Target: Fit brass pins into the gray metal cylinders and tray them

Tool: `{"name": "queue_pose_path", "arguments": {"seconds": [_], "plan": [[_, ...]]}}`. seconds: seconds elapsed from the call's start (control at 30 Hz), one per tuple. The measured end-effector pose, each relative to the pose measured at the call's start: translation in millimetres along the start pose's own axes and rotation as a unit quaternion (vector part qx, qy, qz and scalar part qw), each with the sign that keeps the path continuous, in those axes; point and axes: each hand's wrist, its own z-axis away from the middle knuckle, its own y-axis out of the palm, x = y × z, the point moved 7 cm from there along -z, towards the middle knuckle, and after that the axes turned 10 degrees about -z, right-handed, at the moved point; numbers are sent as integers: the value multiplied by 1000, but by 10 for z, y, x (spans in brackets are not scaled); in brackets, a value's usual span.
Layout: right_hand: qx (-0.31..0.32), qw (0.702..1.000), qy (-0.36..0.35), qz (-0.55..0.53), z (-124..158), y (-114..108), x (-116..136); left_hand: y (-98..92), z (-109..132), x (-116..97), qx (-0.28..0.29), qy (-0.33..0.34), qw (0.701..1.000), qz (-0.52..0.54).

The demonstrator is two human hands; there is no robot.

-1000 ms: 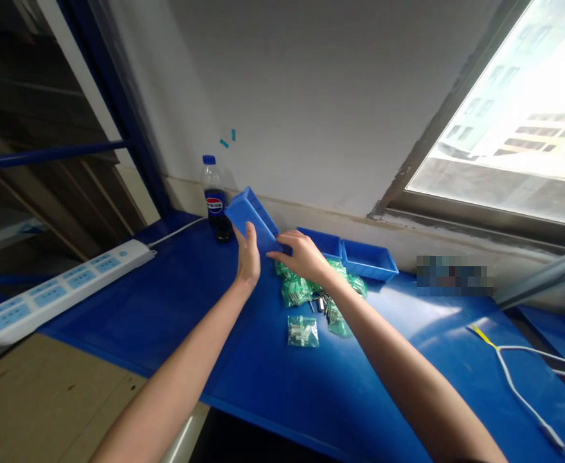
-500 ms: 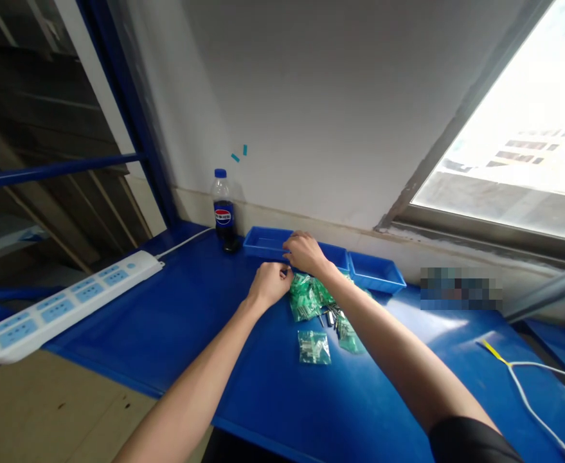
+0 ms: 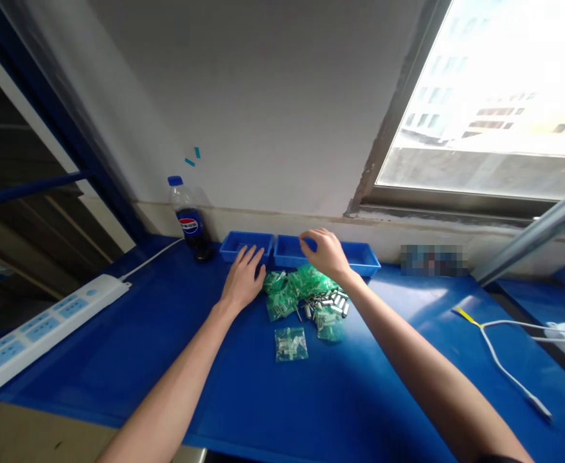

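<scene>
My left hand is open, its fingers spread, at the front of the left blue tray and beside the green bags. My right hand hovers over the middle blue tray. Its fingers are curved, with a gap showing between them and the thumb, and I see nothing held there. Below the hands lies a heap of green plastic bags of small parts, with loose metal pieces beside it. Nearer me, a separate small clear bag of parts lies flat.
A cola bottle stands by the wall at left. A white power strip lies along the left table edge. Another blue tray is at right. A white cable with a yellow tag lies at right.
My left hand has opened from a closed pose, spreading its fingers. My right hand has moved right, away from the left one. The view has turned to the right.
</scene>
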Motion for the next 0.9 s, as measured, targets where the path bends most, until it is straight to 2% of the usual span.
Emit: {"name": "queue_pose_path", "arguments": {"seconds": [0.1,0.13,0.2,0.27,0.33,0.5,0.6,0.67,0.77,0.9], "plan": [[-54,992,89,70,282,-311,-376,3,5,-40,14,-5,1000,-3],[-51,987,122,88,375,-354,-498,3,4,-50,16,-5,1000,-4],[-22,981,162,103,527,-345,-681,10,-1,-67,16,-3,1000,-7],[11,980,170,101,620,-263,-778,21,-6,-79,13,0,1000,-9],[19,981,167,97,660,-183,-817,20,-7,-92,7,5,1000,-14],[-7,985,150,82,649,-100,-810,-100,30,-194,-44,17,998,-37],[-36,989,130,56,632,-158,-751,-225,66,-330,-81,35,996,-30],[-69,991,108,35,615,-286,-666,-300,83,-433,-83,57,995,8],[-71,993,91,8,586,-537,-498,-352,110,-608,-11,119,990,79],[125,989,69,-26,679,-667,-220,-325,257,-880,151,239,950,131]]}}
